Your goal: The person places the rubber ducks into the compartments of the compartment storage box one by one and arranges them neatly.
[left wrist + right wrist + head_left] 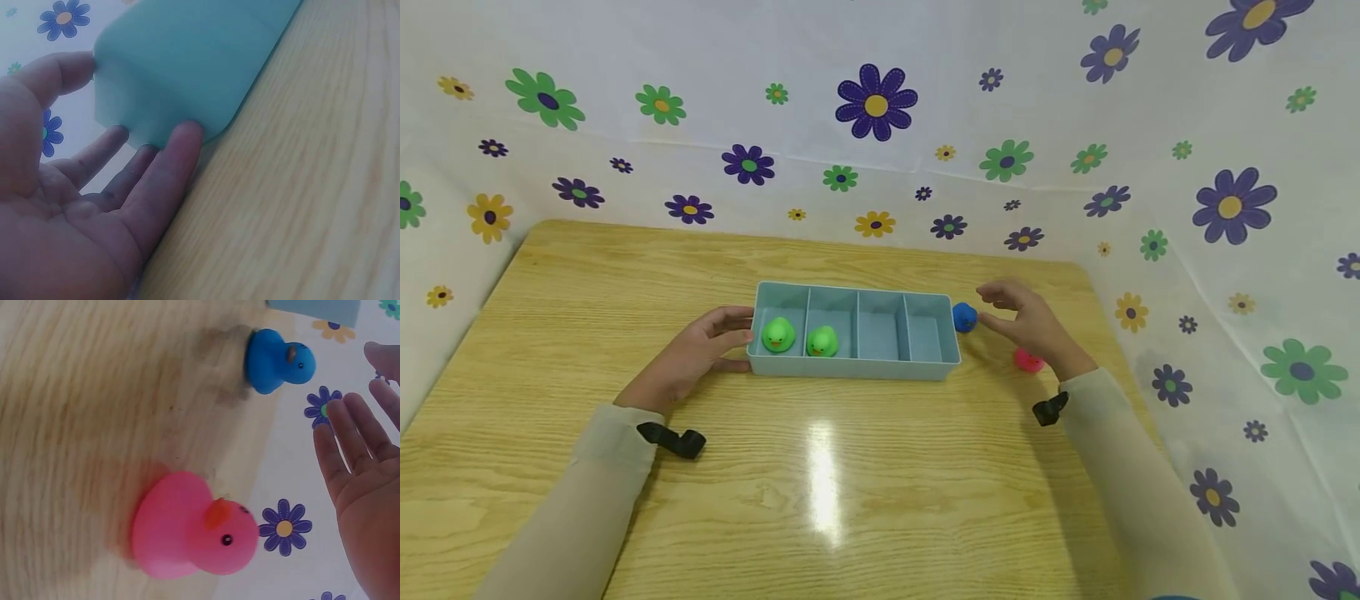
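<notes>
A pale blue box with four compartments in a row [887,369] stands on the table. My left hand [703,350] touches its left end; in the left wrist view, spread fingertips [187,134] rest against the end wall. Two green toy ducks sit inside: one [778,334] in the leftmost compartment, another [823,341] in the second. Close to the box's right end is a blue toy duck [272,362]. My right hand [1026,321] hovers just right of it, fingers apart, holding nothing. A pink toy duck [181,531] lies on the table below the right hand, partly hidden in the head view.
The wooden table [737,500] extends in front of the box. A white flowered cloth [700,125] hangs behind the table and along its sides. Black straps [673,439] circle both sleeve cuffs.
</notes>
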Demonstrator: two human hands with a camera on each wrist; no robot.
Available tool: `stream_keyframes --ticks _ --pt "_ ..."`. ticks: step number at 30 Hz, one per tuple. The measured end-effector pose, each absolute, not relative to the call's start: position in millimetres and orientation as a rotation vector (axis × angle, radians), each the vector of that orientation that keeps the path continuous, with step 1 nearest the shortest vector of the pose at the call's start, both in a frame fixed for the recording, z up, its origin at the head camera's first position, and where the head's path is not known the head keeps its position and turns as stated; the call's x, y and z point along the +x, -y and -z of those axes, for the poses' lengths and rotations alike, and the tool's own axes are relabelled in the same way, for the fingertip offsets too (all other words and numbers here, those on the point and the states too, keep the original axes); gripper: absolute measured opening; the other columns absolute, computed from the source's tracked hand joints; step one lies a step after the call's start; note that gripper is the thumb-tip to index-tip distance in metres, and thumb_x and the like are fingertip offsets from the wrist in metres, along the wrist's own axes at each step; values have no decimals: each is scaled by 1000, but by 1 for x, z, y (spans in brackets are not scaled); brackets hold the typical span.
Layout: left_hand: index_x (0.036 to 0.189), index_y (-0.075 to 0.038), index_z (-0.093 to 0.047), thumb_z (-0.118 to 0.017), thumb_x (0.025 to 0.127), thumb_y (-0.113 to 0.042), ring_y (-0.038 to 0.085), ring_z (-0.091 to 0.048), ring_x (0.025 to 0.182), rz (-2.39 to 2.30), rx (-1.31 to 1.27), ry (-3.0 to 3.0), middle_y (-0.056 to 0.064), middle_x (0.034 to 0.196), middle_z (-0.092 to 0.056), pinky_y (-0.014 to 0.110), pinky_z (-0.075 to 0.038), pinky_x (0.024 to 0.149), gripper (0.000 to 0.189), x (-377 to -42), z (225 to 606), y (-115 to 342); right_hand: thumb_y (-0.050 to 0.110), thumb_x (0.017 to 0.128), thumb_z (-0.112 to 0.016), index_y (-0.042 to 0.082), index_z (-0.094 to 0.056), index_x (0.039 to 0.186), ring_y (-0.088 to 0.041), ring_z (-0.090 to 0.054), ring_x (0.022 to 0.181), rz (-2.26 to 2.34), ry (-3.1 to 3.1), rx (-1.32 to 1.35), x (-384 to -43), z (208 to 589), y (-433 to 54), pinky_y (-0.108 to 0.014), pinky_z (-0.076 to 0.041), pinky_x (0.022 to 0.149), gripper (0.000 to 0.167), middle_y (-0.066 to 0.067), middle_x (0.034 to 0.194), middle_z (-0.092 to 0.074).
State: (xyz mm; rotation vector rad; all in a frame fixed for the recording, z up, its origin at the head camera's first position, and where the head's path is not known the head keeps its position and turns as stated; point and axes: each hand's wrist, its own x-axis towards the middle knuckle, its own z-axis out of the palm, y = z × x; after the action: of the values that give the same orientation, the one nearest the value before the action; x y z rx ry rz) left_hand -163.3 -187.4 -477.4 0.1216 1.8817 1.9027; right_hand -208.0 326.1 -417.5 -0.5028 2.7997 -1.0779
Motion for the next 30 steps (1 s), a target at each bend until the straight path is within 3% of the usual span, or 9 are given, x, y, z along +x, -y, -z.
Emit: stream_keyframes --ticks 30 --pt "157 -3 -35 -61 106 -28 32 -50 130 -1890 138 -1891 22 158 -36 39 -61 90 62 -163 477 188 11 101 -69 -3 -61 127 -41 -55 128 1099 -2663 -296 -220 453 -319 -55 -43 115 31 -22 134 -55"
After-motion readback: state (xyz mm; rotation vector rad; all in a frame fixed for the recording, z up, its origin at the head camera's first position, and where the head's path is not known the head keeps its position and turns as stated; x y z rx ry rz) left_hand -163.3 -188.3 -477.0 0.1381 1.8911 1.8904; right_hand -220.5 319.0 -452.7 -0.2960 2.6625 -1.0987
